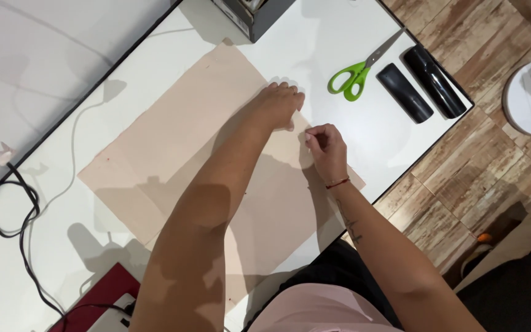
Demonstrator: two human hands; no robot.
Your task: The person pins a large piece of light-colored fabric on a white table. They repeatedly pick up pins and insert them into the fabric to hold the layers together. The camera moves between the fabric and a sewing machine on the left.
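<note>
Lying flat across the middle of the white table (339, 37), the beige fabric sheet (173, 141) runs slantwise from the far edge toward the person's body. The left hand (281, 104) rests palm-down on it with fingers spread, pressing the cloth near its right-hand edge. Just beside it, the right hand (326, 147) has its fingertips pinched together at that same edge — whether they hold the cloth or something small cannot be told. A red thread bracelet (337, 182) circles that wrist.

Farther out on the table lie green-handled scissors (357, 74), and beyond them two black cylinders (422, 86) side by side near the table's corner. A grey box (250, 15) stands at the far edge, touching the fabric's corner. Black and white cables (19, 215) trail along the left side — a dark red object (102, 295) sits at the near edge.
</note>
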